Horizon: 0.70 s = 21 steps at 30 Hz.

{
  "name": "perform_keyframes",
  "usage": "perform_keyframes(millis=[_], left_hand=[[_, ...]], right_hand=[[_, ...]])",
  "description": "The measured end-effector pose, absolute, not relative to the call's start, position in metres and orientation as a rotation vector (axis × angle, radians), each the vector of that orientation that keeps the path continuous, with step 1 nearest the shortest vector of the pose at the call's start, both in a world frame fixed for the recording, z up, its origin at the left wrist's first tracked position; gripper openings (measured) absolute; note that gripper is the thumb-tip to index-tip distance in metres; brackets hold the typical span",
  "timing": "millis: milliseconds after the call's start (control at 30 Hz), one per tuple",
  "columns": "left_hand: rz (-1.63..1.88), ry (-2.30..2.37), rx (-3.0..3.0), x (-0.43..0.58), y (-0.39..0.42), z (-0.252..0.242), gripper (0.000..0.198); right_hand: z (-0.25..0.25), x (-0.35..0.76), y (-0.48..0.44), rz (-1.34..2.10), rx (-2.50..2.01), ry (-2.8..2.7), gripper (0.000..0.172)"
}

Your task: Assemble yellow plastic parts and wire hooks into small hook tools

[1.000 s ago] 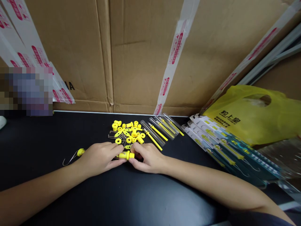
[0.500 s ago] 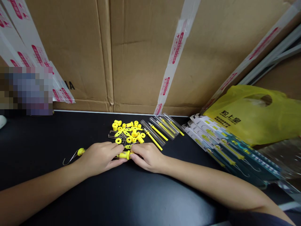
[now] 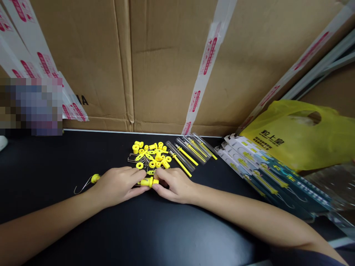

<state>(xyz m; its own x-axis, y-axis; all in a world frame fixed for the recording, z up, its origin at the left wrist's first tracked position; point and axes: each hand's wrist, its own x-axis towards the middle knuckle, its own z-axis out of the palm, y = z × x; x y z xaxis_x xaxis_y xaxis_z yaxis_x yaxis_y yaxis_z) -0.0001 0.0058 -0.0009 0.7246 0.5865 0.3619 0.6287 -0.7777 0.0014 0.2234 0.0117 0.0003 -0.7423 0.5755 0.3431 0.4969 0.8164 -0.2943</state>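
Both my hands meet on the black table (image 3: pixel 55 162) around a small yellow plastic piece (image 3: pixel 148 181). My left hand (image 3: pixel 119 186) pinches its left end, fingers closed. My right hand (image 3: pixel 176 184) pinches its right end, fingers curled. Just beyond them lies a heap of small yellow plastic parts (image 3: pixel 151 155) mixed with thin wire hooks. To the right of the heap lie several clear tubes with yellow rods (image 3: pixel 188 151) side by side.
A wire hook with a yellow cap (image 3: pixel 88 181) lies left of my left hand. Packaged sets (image 3: pixel 266 173) are fanned out at the right beside a yellow plastic bag (image 3: pixel 299 133). Taped cardboard boxes (image 3: pixel 166 62) wall off the table's far side.
My right hand's fingers shifted slightly along the yellow piece, first closing in over its end and then easing back. Otherwise nothing moved.
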Motion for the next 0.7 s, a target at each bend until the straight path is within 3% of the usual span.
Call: perform_keyframes(millis=[700], left_hand=[[-0.488, -1.009, -2.803, -0.0009, 0.0052, -0.0018, 0.023]], right_hand=[[-0.0014, 0.2235, 0.0126, 0.222, -0.749, -2.57, 0.017]])
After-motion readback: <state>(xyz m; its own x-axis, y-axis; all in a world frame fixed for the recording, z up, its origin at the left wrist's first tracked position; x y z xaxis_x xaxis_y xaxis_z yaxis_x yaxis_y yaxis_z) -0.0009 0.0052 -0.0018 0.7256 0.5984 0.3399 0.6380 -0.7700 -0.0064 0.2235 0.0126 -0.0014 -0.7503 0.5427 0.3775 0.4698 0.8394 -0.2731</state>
